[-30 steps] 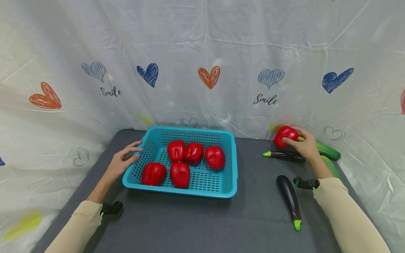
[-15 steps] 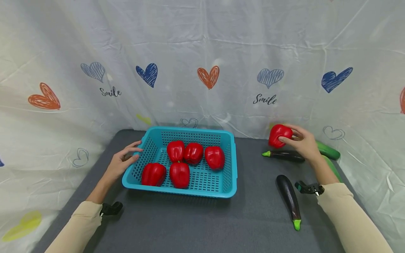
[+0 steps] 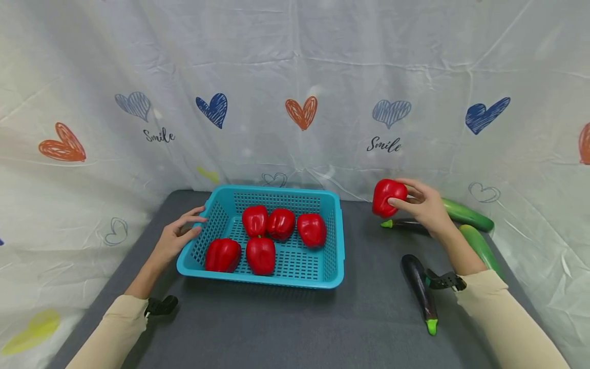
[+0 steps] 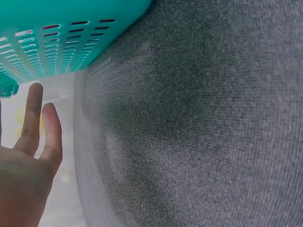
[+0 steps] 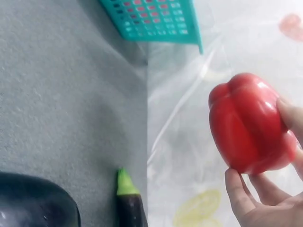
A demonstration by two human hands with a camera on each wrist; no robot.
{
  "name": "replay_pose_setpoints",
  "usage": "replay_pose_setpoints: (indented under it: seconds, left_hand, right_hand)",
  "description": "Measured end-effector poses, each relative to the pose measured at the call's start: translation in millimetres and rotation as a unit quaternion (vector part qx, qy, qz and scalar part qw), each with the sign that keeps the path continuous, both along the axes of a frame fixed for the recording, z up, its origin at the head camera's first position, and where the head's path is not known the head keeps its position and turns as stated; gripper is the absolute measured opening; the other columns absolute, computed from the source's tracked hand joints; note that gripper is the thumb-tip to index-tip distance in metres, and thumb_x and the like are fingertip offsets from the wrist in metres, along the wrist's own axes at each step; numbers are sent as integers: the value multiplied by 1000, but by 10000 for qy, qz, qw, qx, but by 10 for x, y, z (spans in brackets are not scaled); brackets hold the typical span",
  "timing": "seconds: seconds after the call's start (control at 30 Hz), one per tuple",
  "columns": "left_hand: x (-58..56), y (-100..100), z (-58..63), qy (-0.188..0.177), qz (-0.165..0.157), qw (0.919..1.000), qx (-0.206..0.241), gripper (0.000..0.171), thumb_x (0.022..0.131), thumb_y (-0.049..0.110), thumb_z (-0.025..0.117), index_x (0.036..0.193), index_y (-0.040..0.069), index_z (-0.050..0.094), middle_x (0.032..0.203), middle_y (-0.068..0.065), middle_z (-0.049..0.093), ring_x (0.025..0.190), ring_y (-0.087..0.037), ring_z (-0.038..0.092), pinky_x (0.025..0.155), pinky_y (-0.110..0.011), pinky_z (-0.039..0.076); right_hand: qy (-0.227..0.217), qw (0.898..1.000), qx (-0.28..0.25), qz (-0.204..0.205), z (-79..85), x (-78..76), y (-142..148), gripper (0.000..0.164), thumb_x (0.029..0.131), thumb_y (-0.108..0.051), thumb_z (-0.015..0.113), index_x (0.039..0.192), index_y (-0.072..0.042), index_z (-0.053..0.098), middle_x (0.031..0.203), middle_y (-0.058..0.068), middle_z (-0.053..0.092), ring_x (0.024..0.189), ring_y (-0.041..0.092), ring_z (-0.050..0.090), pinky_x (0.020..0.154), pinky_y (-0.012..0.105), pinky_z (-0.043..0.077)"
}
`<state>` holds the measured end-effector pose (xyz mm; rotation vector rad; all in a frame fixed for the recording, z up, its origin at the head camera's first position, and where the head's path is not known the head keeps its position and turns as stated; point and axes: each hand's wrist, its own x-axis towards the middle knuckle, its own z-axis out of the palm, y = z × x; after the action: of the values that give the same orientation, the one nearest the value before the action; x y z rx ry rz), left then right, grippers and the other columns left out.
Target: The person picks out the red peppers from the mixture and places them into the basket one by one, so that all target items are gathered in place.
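Note:
In the head view my right hand (image 3: 426, 207) grips a red bell pepper (image 3: 387, 198) between thumb and fingers, raised over the stem end of an eggplant. The right wrist view shows the same bell pepper (image 5: 248, 125) held off the table. My left hand (image 3: 174, 238) rests at the left rim of a blue plastic basket (image 3: 342, 241), its fingers fairly straight. Against the basket wall (image 4: 61, 47) in the left wrist view, the left fingers (image 4: 33, 113) reach up; contact is hard to tell there. Several red bell peppers (image 3: 261, 255) lie inside the basket.
Right of the basket lie one eggplant (image 3: 407, 224) near the back and another eggplant (image 3: 419, 289) nearer the front. A zucchini (image 3: 470, 215) and a second green vegetable (image 3: 479, 246) lie at the table's right edge. A white curtain (image 3: 258, 66) with printed hearts hangs behind.
My right hand has carried the bell pepper left and slightly up, away from the green vegetables toward the basket. My left hand and the basket have stayed in place.

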<state>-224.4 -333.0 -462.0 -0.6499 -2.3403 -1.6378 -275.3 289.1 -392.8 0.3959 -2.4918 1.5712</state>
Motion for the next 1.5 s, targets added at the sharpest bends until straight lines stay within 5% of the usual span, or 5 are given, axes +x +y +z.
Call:
replay_pose_setpoints:
  seconds: [0.33,0.63,1.1,1.5]
  left_hand:
    - [5,0,-1,-24,18,10000,28,27,101,-5,55,127,-9,62,153,-27,40,130,-11,47,89,-21,50]
    - [5,4,4,-38,-2,10000,47,27,101,-5,56,127,-9,62,153,-25,40,131,-13,46,89,-22,51]
    - [4,4,4,-97,46,9999,58,27,102,-4,55,128,-8,62,153,-24,41,129,-11,48,89,-22,51]
    - [6,7,5,-115,74,9999,40,27,102,-3,55,128,-8,62,153,-23,40,129,-11,48,90,-22,50]
  right_hand:
    - [-324,9983,-377,304,133,131,-231,57,94,-18,76,146,-9,54,133,18,58,100,25,66,76,31,58]
    - [-151,9966,-507,624,231,189,-435,56,93,-14,77,144,-9,56,134,14,55,100,30,67,76,34,59]
    - [-308,9910,-627,1142,245,225,-767,56,89,-14,81,141,-13,59,132,9,58,108,34,63,82,37,58]
    - [-313,9780,-839,1883,253,257,-1085,52,91,-5,77,140,-6,58,132,13,59,110,36,63,84,42,58]
